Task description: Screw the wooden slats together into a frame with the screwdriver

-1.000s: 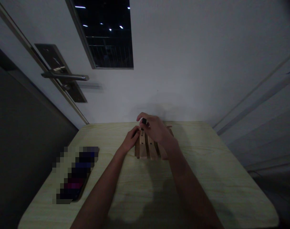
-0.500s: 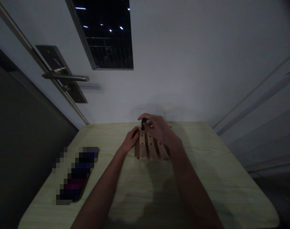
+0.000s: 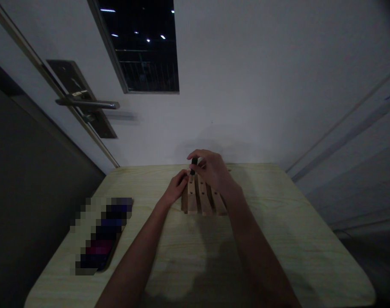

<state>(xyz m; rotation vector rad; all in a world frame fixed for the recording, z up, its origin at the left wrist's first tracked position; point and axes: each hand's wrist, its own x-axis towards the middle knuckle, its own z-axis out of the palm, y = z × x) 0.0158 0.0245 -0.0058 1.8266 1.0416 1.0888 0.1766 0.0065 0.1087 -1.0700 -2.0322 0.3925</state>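
Note:
A small slatted wooden piece [image 3: 192,206] with dark screw holes rests at the far side of the table. My left hand [image 3: 176,187] is closed on its left back corner, with some fingertips hidden behind the wood. Between the thumb and fingers of my right hand [image 3: 214,173] is a short screwdriver with a black handle [image 3: 194,161]. It stands nearly upright, its metal shaft pointing down at the upper hole of the leftmost slat. Whether a screw sits under the tip is too small to tell. My right hand covers the back right of the wooden piece.
A phone [image 3: 107,239], partly blurred by blocks, lies on the left of the pale wood-grain table [image 3: 297,239]. Right behind the table's far edge rises a white door [image 3: 246,85] with a metal lever handle [image 3: 89,104] and a dark window [image 3: 146,47].
My right hand has shifted slightly, its fingers turning a little around the screwdriver handle. My left hand and the wooden piece stay in place.

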